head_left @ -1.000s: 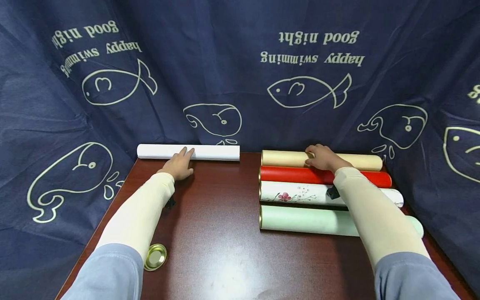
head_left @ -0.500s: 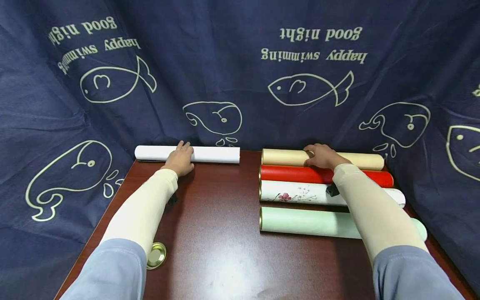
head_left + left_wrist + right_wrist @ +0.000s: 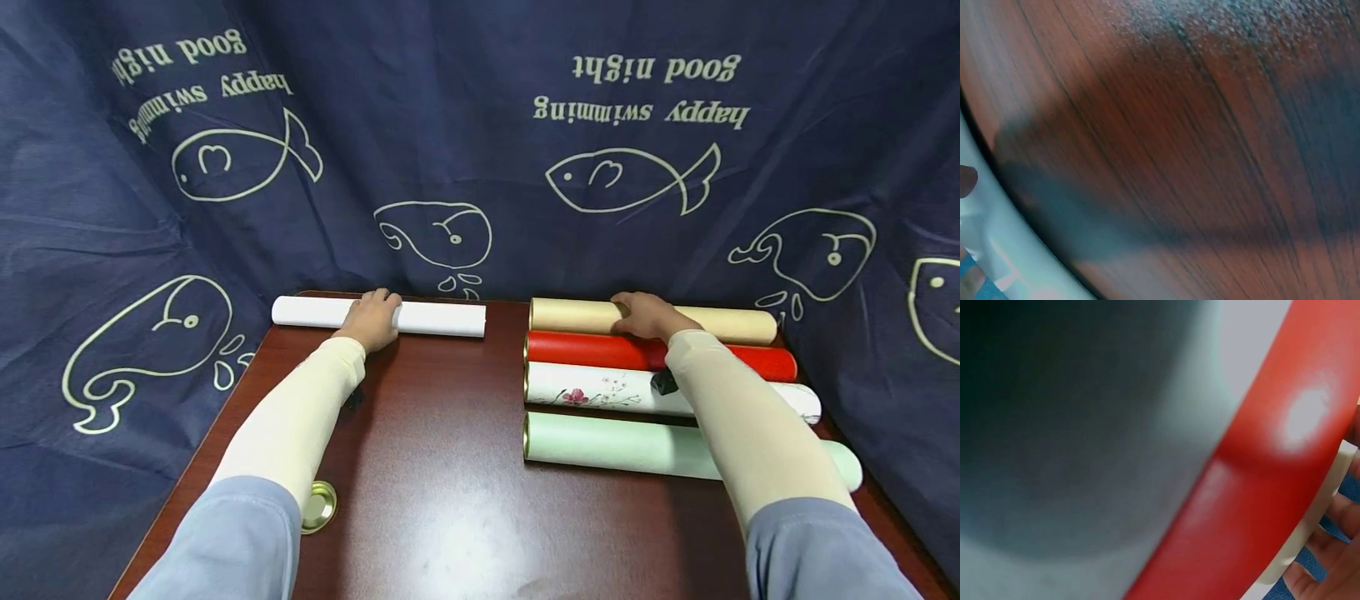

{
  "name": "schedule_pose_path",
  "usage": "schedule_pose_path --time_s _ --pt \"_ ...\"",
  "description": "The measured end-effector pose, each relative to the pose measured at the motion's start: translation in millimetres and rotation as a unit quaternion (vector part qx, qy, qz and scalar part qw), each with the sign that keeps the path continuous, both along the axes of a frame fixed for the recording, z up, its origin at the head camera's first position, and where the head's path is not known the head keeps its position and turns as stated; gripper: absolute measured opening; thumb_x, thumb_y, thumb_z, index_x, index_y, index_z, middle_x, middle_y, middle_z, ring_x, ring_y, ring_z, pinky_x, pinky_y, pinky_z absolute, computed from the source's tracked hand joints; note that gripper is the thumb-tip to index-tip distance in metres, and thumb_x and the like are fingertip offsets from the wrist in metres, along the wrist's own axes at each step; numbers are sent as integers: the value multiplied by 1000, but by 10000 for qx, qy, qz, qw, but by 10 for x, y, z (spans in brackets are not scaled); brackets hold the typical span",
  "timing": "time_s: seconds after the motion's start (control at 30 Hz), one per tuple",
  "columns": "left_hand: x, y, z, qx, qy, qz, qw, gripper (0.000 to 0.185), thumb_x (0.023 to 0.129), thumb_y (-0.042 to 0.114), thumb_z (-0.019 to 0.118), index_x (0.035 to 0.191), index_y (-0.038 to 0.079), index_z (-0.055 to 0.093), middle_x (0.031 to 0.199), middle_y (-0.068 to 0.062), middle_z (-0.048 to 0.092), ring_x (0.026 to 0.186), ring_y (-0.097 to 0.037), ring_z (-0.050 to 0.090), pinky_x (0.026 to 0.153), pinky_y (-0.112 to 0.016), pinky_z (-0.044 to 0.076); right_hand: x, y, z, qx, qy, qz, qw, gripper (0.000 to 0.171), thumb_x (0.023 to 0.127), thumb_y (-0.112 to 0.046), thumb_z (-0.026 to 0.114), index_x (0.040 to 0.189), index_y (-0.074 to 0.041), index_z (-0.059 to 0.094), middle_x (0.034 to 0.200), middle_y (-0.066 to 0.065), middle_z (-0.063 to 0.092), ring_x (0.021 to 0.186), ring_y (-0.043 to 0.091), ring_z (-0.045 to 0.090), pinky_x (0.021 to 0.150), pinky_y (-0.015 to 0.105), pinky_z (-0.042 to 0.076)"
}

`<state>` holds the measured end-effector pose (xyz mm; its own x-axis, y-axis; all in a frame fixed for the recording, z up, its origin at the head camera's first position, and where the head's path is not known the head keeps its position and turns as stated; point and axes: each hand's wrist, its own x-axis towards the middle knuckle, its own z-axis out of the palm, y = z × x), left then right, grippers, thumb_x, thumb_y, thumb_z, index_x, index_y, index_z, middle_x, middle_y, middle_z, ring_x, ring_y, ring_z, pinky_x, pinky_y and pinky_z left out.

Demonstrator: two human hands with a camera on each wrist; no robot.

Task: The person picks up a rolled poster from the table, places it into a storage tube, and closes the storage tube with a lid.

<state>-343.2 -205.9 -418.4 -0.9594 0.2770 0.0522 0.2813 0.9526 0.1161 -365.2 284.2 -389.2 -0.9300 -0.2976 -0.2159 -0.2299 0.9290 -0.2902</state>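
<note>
A white paper roll lies along the far edge of the dark wooden table. My left hand lies over it, with the fingers curled across its top. The left wrist view shows the roll at the lower left, above the wood. At the right lie several tubes side by side: beige, red, white with flowers and pale green. My right hand grips the beige tube. In the right wrist view its fingers curl round the beige tube, behind the red tube.
A round gold lid lies near the table's front left edge, beside my left sleeve. A dark blue curtain printed with fish and whales closes off the back and both sides, right behind the roll and the tubes.
My left hand has moved forward from the near side of the white roll onto it, and its fingers now curl over the top. The right hand has stayed on the beige tube.
</note>
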Motion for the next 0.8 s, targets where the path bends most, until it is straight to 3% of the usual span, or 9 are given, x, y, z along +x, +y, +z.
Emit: schedule_pose_path --time_s 0.2,0.43,0.67,0.8 --pt "28 -10 23 79 -228 -22 9997 49 84 9 72 128 1 51 130 -22 57 120 -43 51 97 -57 42 -11 -40 -17 114 -41 -41 9999 63 91 -19 69 143 5 41 138 35 47 126 49 43 105 66 29" --pt "42 17 26 -276 -304 -59 9991 56 85 12 73 136 6 51 136 -20 53 120 -42 48 95 -61 42 19 -21 -23 401 -53 39 9992 67 91 -13 68 148 3 36 143 34 42 130 52 39 103 72 26" --pt "108 -12 -25 -269 -227 -55 9994 52 79 8 75 126 4 54 126 -22 54 114 -43 50 93 -60 44 46 -8 -24 527 9 49 9986 64 90 -17 70 145 0 43 138 33 45 126 52 41 98 70 32" --pt "180 -69 -33 -159 -192 -187 9995 50 76 5 78 119 2 53 117 -21 60 107 -43 56 91 -56 45 24 -23 -30 323 36 229 9992 60 88 -14 72 138 6 45 132 33 49 117 47 49 99 63 37"
